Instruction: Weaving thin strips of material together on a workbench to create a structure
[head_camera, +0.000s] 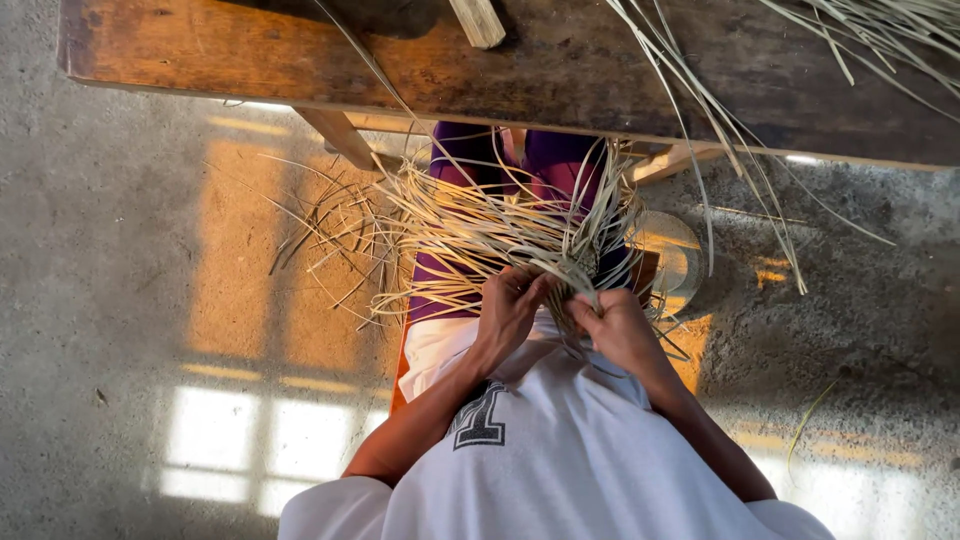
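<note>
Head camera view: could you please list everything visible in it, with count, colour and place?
Straw strips: a loose bundle, pale tan, fanned over the lap at centre.
Long strips: several, pale green-tan, hanging off the bench at upper right.
Wooden bench: one, dark brown, across the top.
Round container: one, metallic, on the floor right of the lap.
Concrete floor: grey, with sunlit patches.
Purple garment: over the legs.
White shirt: bottom centre.
Left hand: gripping strips.
Right hand: pinching strips.
</note>
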